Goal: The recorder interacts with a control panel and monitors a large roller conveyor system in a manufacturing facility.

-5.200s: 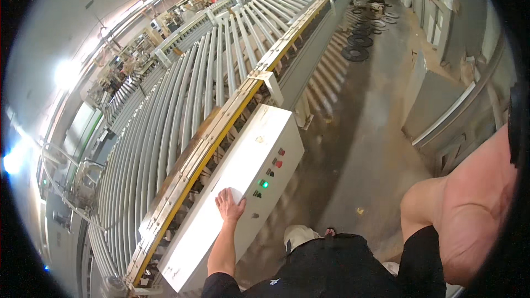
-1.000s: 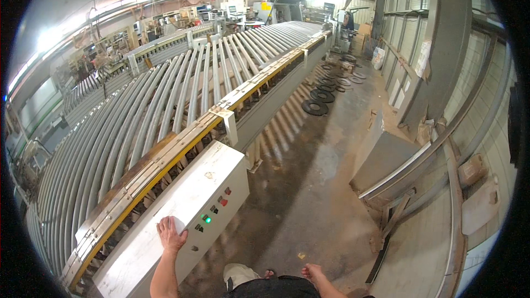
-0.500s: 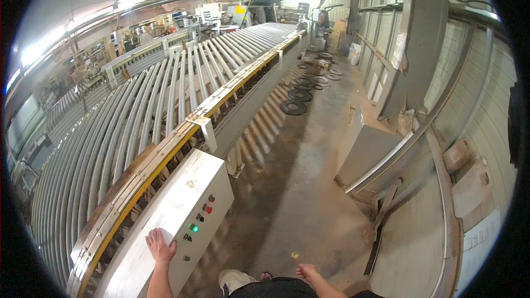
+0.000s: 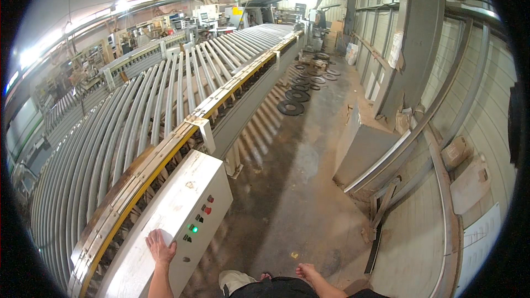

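My left hand lies on the top of a white metal control box, fingers stretched out and flat, holding nothing. On the box's side panel are a lit green button, a red knob and several dark switches, a short way from my fingers. My right hand hangs low in front of my body, its fingers curled closed. Nothing shows in it, and it touches nothing. Left of the box runs a long roller conveyor with grey rollers and a yellow-edged side rail.
Several black rings lie on the floor along the conveyor's far right side. To the right stand a grey steel column on a dusty block base, and a wall with pipes and a plastic jug. Machines stand at the back.
The view has shifted very slightly. Both hands stay as they were: the left flat on the box, the right curled near my body.
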The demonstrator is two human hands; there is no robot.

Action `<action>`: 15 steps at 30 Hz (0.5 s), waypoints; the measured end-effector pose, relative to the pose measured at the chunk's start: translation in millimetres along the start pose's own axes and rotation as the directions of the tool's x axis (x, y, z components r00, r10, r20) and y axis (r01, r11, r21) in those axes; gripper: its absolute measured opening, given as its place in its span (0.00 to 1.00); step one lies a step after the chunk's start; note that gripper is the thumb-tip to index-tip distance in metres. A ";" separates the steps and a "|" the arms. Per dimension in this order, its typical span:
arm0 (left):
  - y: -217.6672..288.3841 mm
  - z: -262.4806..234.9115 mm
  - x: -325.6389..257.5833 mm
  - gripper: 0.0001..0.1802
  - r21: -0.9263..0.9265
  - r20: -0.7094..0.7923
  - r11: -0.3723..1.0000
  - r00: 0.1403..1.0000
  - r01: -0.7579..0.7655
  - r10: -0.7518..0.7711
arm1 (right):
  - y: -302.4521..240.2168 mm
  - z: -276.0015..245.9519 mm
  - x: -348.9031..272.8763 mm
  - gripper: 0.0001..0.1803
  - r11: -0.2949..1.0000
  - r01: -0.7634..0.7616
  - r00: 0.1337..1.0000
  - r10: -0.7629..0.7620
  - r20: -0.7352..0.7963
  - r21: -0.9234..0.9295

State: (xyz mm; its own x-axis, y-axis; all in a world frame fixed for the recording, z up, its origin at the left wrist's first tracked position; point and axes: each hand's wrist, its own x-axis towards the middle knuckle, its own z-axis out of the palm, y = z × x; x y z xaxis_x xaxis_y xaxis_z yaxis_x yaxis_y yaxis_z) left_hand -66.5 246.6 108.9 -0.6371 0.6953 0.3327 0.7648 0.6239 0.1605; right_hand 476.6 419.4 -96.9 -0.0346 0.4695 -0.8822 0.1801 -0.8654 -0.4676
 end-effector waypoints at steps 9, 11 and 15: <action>-1.9 1.7 -1.0 0.44 0.006 0.027 1.000 0.999 0.019 -0.019 | -1.9 0.3 -1.8 0.12 1.000 0.015 1.000 -0.015 0.006 0.015; -0.8 2.7 -0.3 0.44 -0.002 0.028 1.000 1.000 0.014 -0.014 | -1.3 -1.2 -3.2 0.12 1.000 0.003 1.000 -0.003 0.000 0.006; -0.2 3.4 0.1 0.44 0.003 0.048 1.000 0.999 0.011 -0.011 | -1.0 -1.6 -6.3 0.12 1.000 0.006 1.000 -0.006 0.004 0.009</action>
State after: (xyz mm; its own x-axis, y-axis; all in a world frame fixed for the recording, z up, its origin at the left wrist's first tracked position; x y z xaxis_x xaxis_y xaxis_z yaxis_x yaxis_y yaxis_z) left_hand -67.0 247.8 105.8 -0.6492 0.7047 0.2863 0.7577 0.6324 0.1613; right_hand 478.2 417.5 -90.8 -0.0399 0.4743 -0.8795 0.1710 -0.8640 -0.4736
